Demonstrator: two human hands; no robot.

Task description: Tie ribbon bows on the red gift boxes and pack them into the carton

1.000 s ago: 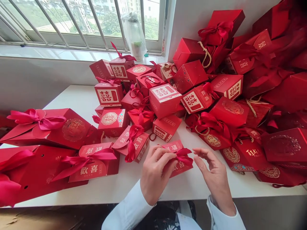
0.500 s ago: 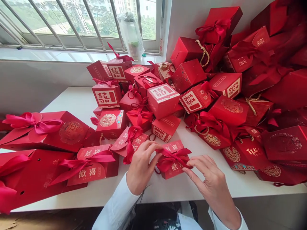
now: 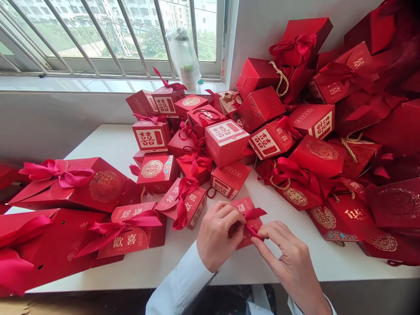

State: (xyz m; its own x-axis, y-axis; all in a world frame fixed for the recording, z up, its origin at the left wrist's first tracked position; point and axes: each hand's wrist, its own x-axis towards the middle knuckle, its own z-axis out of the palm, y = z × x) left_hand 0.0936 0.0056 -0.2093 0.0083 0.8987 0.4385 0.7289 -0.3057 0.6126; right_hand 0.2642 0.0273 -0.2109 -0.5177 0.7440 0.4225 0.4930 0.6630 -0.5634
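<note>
A small red gift box [image 3: 242, 204] with pale lettering lies on the white table in front of me, partly covered by my hands. Across its top runs a dark pink ribbon [image 3: 255, 213] tied in a bow. My left hand [image 3: 220, 234] is closed at the bow's middle, thumb and forefinger pinching the ribbon, its fingers hiding part of it. From the other side, my right hand [image 3: 285, 250] pinches a ribbon loop between thumb and fingers. Just left of them sits another red box [image 3: 197, 205] with a tied bow.
Many red boxes crowd the white table [image 3: 98, 140], with a tall heap [image 3: 315, 151] on the right against the wall. Larger ribboned boxes [image 3: 75, 177] stand at the left. On the windowsill is a bottle in a plastic bag [image 3: 185, 61], before a barred window.
My left hand has moved right, from the box's left side onto the bow's middle. My right hand stays at the bow's right side. The view has shifted slightly.
</note>
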